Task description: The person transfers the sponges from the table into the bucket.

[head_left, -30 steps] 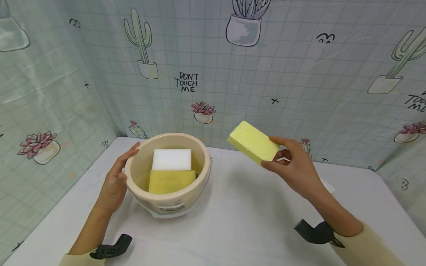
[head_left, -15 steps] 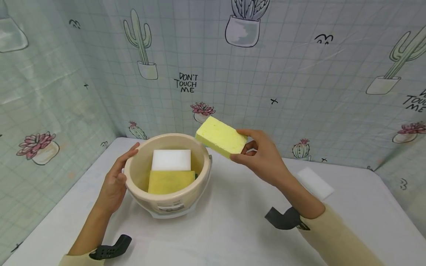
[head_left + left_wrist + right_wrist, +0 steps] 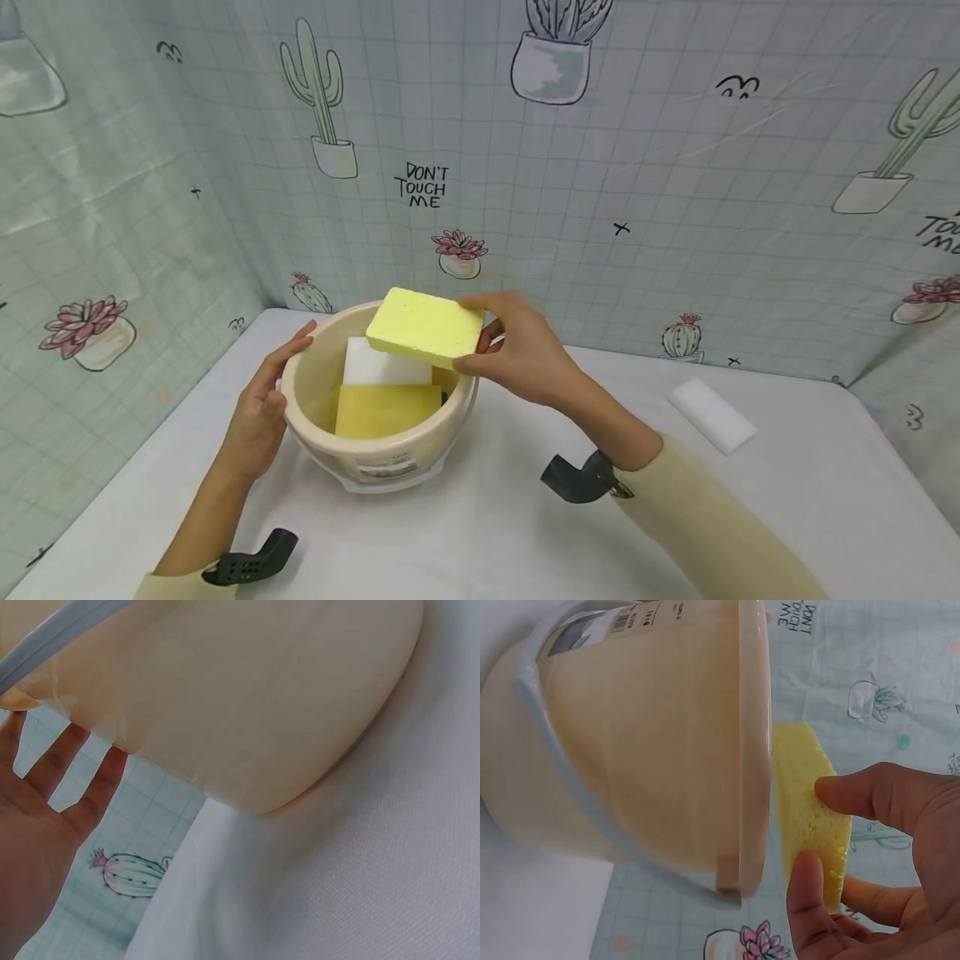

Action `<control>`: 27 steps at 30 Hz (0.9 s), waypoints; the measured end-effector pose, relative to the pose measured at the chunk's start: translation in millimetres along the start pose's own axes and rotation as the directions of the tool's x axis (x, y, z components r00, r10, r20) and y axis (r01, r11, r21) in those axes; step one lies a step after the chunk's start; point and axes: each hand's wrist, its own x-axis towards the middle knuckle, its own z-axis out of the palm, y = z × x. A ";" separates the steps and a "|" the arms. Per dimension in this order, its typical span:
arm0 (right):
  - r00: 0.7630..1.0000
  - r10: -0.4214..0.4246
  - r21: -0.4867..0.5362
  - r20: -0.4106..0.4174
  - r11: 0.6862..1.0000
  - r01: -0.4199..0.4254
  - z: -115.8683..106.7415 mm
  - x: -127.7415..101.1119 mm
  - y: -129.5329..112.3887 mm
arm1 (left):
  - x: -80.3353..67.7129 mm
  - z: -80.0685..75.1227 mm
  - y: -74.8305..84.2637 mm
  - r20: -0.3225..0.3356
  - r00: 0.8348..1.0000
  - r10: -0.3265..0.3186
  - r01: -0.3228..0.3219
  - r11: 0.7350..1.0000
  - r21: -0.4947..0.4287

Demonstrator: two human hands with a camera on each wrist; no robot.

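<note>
A cream bucket (image 3: 300, 392) with a pale handle stands on the white table. Inside it are a white sponge block (image 3: 375, 364) and a darker yellow piece (image 3: 386, 411). My left hand (image 3: 258, 408) rests against the bucket's left side and rim; in the left wrist view its fingers (image 3: 101, 787) are spread and fairly straight. My right hand (image 3: 525, 346) pinches a light yellow sponge (image 3: 423, 325) by its right end, above the bucket's opening and covering part of the white block. The right wrist view shows the thumb on one face of the sponge (image 3: 806, 795), just beyond the rim.
A white block (image 3: 711, 414) lies on the table at the right. Behind and beside the table hangs a gridded cloth (image 3: 562, 208) printed with cacti. The bucket's handle (image 3: 585, 791) hangs down along its outer side.
My right hand has carried the light yellow sponge leftward from the right until it is over the bucket. The white block on the table has come into view. My left hand stays put.
</note>
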 end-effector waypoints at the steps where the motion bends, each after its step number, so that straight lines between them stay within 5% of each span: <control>1: 1.000 -0.012 -0.007 0.014 1.000 0.012 2.6 2.3 -1.5 | 0.1 0.0 0.3 -0.004 1.000 -0.005 0.005 1.000 0.004; 12: 0.990 -0.057 -0.143 0.130 0.987 0.075 25.4 24.0 -9.0 | -0.8 -1.7 -0.8 -0.015 0.999 -0.028 0.028 1.000 0.005; 27: 0.994 -0.018 -0.344 0.112 0.937 0.056 39.7 30.5 -12.3 | 0.5 -0.4 0.6 -0.003 1.000 0.003 -0.003 1.000 -0.011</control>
